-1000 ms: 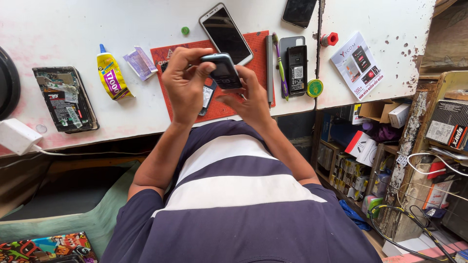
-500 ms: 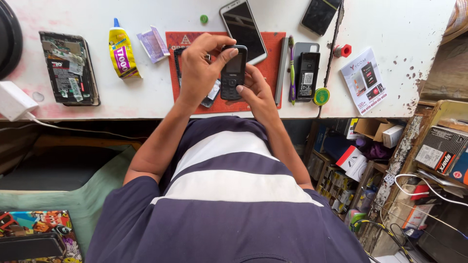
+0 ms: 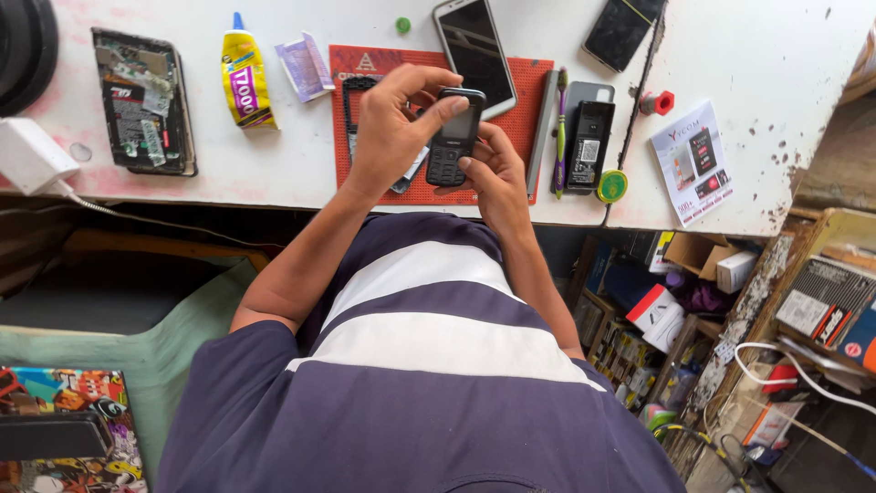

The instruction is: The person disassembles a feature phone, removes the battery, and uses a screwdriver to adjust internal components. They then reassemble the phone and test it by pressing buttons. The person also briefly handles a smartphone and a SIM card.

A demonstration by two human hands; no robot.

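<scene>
I hold a small black keypad phone (image 3: 454,137) upright over a red work mat (image 3: 525,110) on the white table (image 3: 301,164). My left hand (image 3: 392,128) grips its top and left side, thumb at the upper edge. My right hand (image 3: 493,173) supports it from below and right, thumb on the keypad. A black phone frame (image 3: 351,96) lies on the mat, partly hidden under my left hand.
A white-edged smartphone (image 3: 474,50) lies at the mat's top. A black phone back (image 3: 589,137), a green-purple tool (image 3: 559,128), a glue tube (image 3: 245,78), an opened phone (image 3: 146,100), a dark phone (image 3: 620,32), a leaflet (image 3: 698,164) and a white charger (image 3: 32,155) lie around. Boxes fill shelves at right.
The keypad phone has turned from face-down and flat to upright with its keypad towards me. Both hands stayed over the mat; the head view shifted slightly.
</scene>
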